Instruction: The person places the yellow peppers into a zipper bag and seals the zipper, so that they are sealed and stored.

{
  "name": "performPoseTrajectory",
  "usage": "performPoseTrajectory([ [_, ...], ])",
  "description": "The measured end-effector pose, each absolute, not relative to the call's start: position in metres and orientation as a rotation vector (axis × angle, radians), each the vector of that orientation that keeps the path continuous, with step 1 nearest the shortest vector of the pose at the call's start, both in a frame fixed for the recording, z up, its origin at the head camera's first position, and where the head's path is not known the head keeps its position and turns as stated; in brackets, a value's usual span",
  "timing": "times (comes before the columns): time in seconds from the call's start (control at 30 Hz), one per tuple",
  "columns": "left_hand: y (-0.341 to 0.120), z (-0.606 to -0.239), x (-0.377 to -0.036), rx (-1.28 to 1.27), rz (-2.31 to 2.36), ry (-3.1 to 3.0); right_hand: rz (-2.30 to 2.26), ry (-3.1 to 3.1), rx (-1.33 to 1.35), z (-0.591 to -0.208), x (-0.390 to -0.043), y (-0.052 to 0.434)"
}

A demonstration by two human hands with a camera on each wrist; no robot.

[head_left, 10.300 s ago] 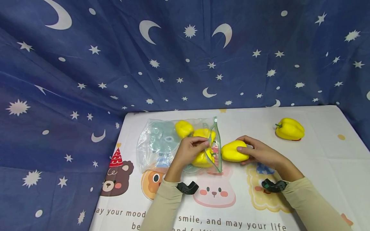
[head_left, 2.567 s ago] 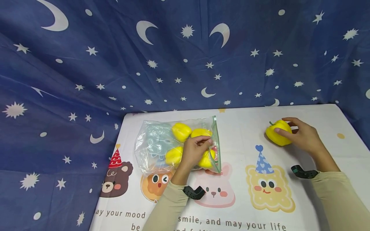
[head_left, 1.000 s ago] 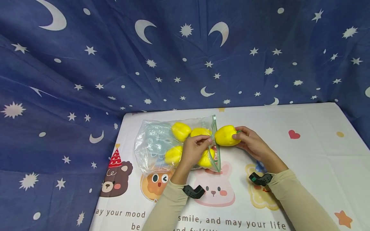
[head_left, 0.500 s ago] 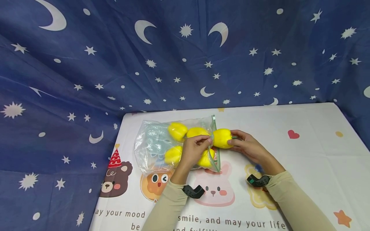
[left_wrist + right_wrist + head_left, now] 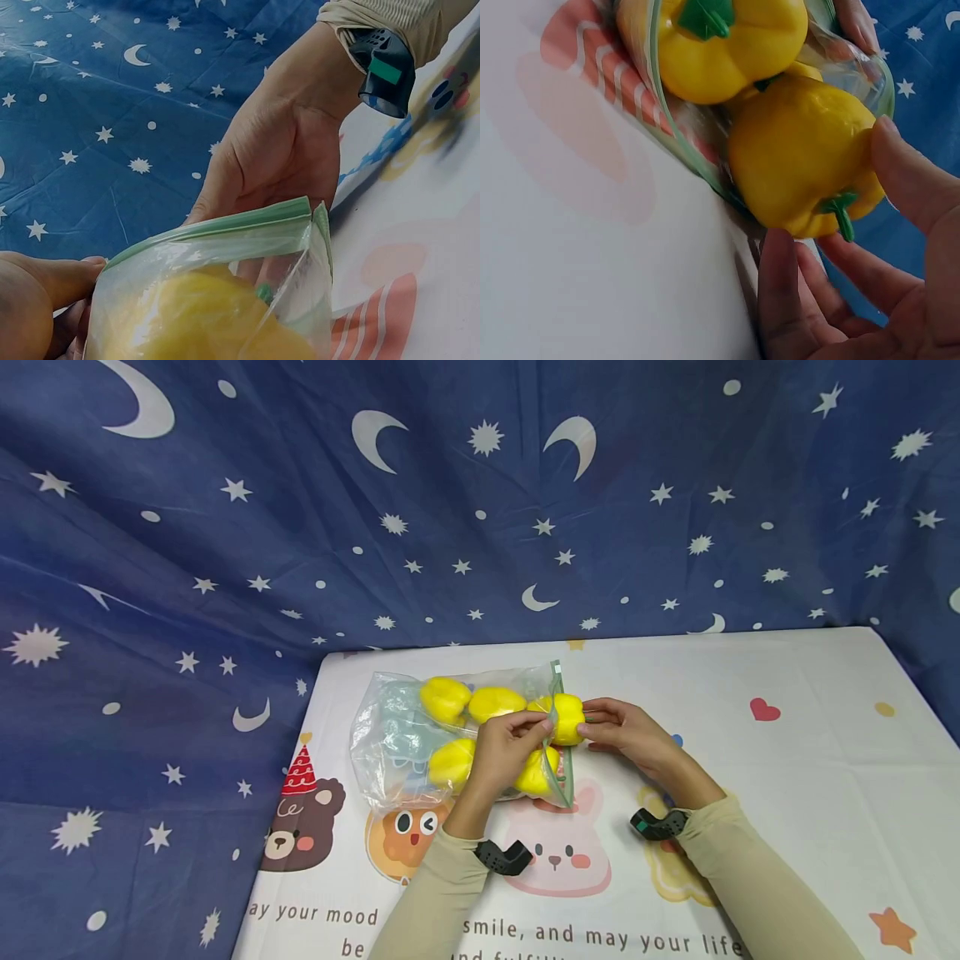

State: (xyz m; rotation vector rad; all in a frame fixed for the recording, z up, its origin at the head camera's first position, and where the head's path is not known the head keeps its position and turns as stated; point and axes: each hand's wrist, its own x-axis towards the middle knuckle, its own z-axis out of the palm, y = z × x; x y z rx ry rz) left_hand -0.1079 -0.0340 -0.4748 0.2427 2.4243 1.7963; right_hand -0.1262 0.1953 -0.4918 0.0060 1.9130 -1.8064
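Since half a second ago your right hand (image 5: 626, 737) holds the pepper (image 5: 567, 718) halfway into the bag (image 5: 390, 735); if your left hand (image 5: 510, 752), pinching the rim, slips, the mouth closes and the pepper rolls out.

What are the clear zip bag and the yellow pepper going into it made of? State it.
Clear zip bag: thin glossy plastic film, crinkled and see-through, green seal strip.
Yellow pepper: smooth, evenly coloured, faintly shiny skin; possibly moulded plastic, though real cannot be ruled out.
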Motion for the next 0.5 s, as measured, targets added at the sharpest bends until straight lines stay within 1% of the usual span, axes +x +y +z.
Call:
performPoseTrajectory([
  [0.23, -0.0335, -0.4749, -0.1079, 0.252, 1.81, 2.423, -1.856, 1.885, 0.005, -0.498, -0.1256, 0.2034],
  [0.5, -0.034, -0.475, -0.1082, 0.246, 1.799, 2.425, -1.806, 1.956, 0.025, -0.4967, -0.1271, 0.1948],
])
